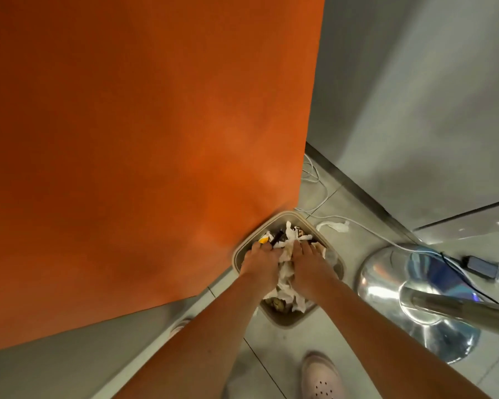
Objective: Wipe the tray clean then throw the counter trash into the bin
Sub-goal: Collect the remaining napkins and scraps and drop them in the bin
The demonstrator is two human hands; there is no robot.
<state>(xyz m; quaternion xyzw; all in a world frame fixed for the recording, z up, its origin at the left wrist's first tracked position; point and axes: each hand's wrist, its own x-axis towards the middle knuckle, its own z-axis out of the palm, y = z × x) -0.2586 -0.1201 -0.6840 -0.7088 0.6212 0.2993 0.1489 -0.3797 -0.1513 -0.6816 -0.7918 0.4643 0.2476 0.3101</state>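
Note:
A beige square bin [237, 256] stands on the floor against the orange counter panel [144, 145]. It is heaped with crumpled white paper trash [286, 273] and some dark and yellow scraps. Both my arms reach down into it. My left hand [260, 262] lies flat on the left side of the heap, fingers pointing away from me. My right hand [309, 260] presses on the right side of the same paper, fingers fairly straight. The tray is not in view.
A white tissue scrap [333, 226] lies on the floor tiles just beyond the bin. White cables [314, 180] run along the grey wall. A chrome stool base [415, 298] stands close on the right, with a small black device [484, 267] behind it. My shoe [321, 375] is near the bottom.

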